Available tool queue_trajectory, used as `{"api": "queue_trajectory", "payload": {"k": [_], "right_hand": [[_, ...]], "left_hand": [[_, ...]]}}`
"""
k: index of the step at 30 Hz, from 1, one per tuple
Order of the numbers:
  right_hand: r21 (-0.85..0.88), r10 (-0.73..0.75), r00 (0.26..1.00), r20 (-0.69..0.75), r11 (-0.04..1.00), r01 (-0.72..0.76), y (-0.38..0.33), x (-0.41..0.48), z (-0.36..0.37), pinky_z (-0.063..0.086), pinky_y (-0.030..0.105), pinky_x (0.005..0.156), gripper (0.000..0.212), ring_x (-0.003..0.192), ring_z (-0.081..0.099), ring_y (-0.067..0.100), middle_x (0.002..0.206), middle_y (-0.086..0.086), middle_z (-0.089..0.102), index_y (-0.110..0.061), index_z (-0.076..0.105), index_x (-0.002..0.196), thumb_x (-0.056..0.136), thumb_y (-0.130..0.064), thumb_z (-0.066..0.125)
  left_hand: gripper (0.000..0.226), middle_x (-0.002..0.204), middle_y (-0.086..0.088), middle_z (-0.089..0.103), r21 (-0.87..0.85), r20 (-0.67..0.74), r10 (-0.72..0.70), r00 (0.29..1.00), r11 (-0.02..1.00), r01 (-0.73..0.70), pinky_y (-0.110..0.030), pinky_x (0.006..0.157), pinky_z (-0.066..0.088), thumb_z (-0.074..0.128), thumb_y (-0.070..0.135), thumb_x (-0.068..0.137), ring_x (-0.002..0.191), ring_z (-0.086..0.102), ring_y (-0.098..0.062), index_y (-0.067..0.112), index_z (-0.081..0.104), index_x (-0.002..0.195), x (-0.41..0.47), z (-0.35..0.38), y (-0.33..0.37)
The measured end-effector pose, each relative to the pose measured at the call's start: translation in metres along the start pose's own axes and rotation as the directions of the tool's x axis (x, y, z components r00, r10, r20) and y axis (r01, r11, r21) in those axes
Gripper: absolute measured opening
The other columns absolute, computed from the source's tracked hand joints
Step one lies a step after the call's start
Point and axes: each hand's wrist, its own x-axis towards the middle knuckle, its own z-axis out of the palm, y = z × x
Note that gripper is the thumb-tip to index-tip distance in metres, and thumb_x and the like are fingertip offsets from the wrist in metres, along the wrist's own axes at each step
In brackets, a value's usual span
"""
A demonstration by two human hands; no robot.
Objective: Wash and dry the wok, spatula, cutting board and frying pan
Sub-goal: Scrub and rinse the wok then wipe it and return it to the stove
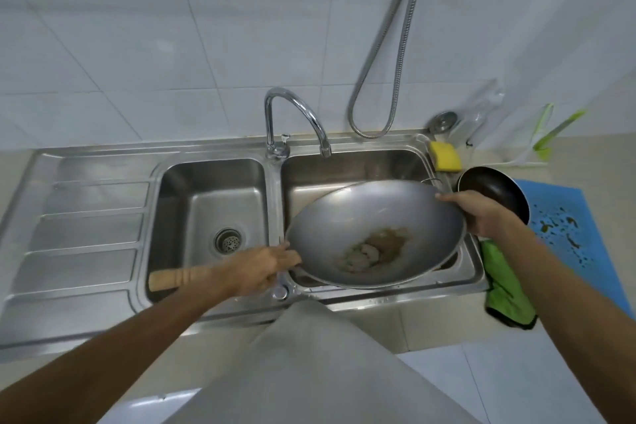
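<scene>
Two hands on the wok [375,234], one at each end. Held tilted above the right basin [344,169] of a steel double sink, far rim raised toward the faucet [299,113], near edge over the basin's front rim; contact there unclear. Grey metal bowl, with a brownish patch of residue [371,248] low in the middle. Small metal loop handle [430,180] at the far right rim.

Left hand [261,268] at the near-left rim, fingers curled tight round the inner end of the wok's wooden handle [179,279]; free end of the handle jutting left over the left basin [206,189]. Somewhat blurred, so single fingers hard to separate.

Right hand [481,213] on the far-right rim, fingers wrapped under the edge, thumb pressed on top, pinching the metal.

Just behind the right hand: black frying pan [492,193] on the counter, overlapping the near-left corner of a blue cutting board [564,217] spotted with dark scraps. Green cloth [506,286] draped over the counter edge beside the sink's right rim. Yellow sponge [445,157] on the sink's back right corner. Round metal plug [444,121] just beyond it, by the wall.

Further out: strainer drain [229,241] in the left basin, ribbed drainboard [86,217] at far left, metal hose [395,62] looping down the white tiles.
</scene>
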Motion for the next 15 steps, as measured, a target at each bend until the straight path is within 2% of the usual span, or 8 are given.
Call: {"api": "queue_trajectory", "payload": {"k": [3,5,7,9,10,12,13,15], "right_hand": [[0.061,0.034,0.999,0.019,0.997,-0.035,0.027,0.012,0.016,0.059,0.035,0.059,0.026,0.074,0.074,0.026,0.092,0.012,0.076,0.000,0.064,0.119,0.098,-0.016,0.062],[0.105,0.007,0.999,-0.033,0.994,-0.004,0.039,0.018,0.031,0.058,0.035,0.058,0.020,0.069,0.072,0.027,0.094,0.015,0.074,0.000,0.064,0.116,0.099,-0.008,0.057],[0.155,-0.020,0.997,-0.079,0.987,0.032,0.047,0.022,0.044,0.057,0.041,0.069,0.019,0.073,0.067,0.031,0.100,0.023,0.069,0.005,0.064,0.113,0.098,0.000,0.055],[0.198,-0.043,0.991,-0.128,0.978,0.068,0.052,0.026,0.054,0.054,0.050,0.082,0.014,0.080,0.064,0.035,0.107,0.030,0.067,0.006,0.065,0.105,0.095,0.005,0.056],[0.202,-0.052,0.987,-0.154,0.976,0.083,0.053,0.027,0.058,0.053,0.052,0.086,0.012,0.082,0.063,0.036,0.111,0.032,0.066,0.005,0.064,0.102,0.093,0.007,0.057],[0.177,-0.077,0.976,-0.202,0.978,0.114,0.054,0.032,0.064,0.053,0.049,0.083,0.015,0.081,0.062,0.035,0.112,0.032,0.066,0.005,0.064,0.105,0.091,0.008,0.057],[0.151,-0.095,0.973,-0.212,0.980,0.128,0.054,0.034,0.067,0.054,0.045,0.079,0.017,0.078,0.063,0.033,0.110,0.030,0.067,0.005,0.064,0.107,0.092,0.007,0.057],[0.121,-0.127,0.968,-0.218,0.980,0.156,0.053,0.039,0.069,0.053,0.037,0.069,0.016,0.072,0.064,0.028,0.098,0.023,0.070,0.005,0.066,0.109,0.095,0.001,0.059]], "left_hand": [[0.063,0.144,-0.001,0.055,0.084,0.042,0.071,0.997,0.994,-0.075,-0.046,0.111,0.044,0.048,-0.005,0.081,0.142,0.043,-0.030,0.018,0.054,0.138,0.002,-0.001,-0.028],[0.067,0.150,-0.007,0.051,0.152,0.007,0.018,1.000,0.988,-0.019,-0.041,0.111,0.045,0.059,-0.006,0.078,0.138,0.048,-0.032,0.016,0.057,0.141,0.004,-0.001,-0.043],[0.079,0.158,-0.012,0.039,0.171,-0.087,-0.126,0.988,0.975,0.139,-0.036,0.096,0.052,0.069,-0.002,0.074,0.124,0.061,-0.033,0.015,0.048,0.148,0.008,-0.002,-0.055],[0.091,0.162,-0.015,0.028,0.118,-0.044,-0.334,0.942,0.934,0.336,-0.037,0.092,0.050,0.065,0.005,0.080,0.115,0.062,-0.035,0.015,0.022,0.159,0.013,-0.002,-0.059],[0.092,0.155,-0.018,0.039,0.091,0.000,-0.403,0.915,0.911,0.402,-0.038,0.090,0.049,0.063,0.008,0.083,0.111,0.063,-0.037,0.017,0.014,0.160,0.016,-0.004,-0.058],[0.088,0.124,-0.019,0.063,0.093,0.035,-0.468,0.883,0.881,0.463,-0.037,0.079,0.046,0.060,0.014,0.087,0.101,0.064,-0.036,0.021,0.010,0.160,0.022,-0.005,-0.058],[0.086,0.113,-0.017,0.066,0.109,0.050,-0.480,0.876,0.874,0.473,-0.036,0.076,0.045,0.059,0.016,0.089,0.098,0.064,-0.034,0.021,0.011,0.159,0.024,-0.005,-0.058],[0.080,0.104,-0.015,0.066,0.106,0.068,-0.483,0.873,0.873,0.475,-0.037,0.077,0.046,0.057,0.017,0.090,0.095,0.064,-0.032,0.022,0.015,0.159,0.026,-0.002,-0.062]]}}
